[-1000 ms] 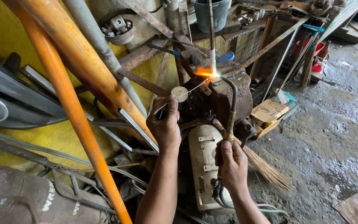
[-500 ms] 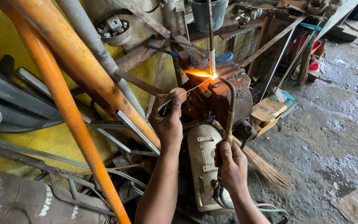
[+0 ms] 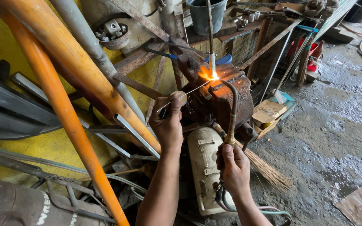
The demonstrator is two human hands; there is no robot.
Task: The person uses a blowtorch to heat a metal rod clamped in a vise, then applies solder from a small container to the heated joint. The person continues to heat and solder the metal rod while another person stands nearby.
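Both hands clenched on brazing tools at a rusty vise

The right hand grips the torch; ahead and to its left, the left hand pinches a filler rod. Beyond them, flame meets the vise. Farther off stands a grey bucket, its contents hidden.

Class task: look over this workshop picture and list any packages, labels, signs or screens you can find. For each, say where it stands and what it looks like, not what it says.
Cardboard box: right of the rusty vise, flattened, tan.
Lettering on cylinder: bottom left, white paint on a dark rusty round tank.
No signs or screens show.
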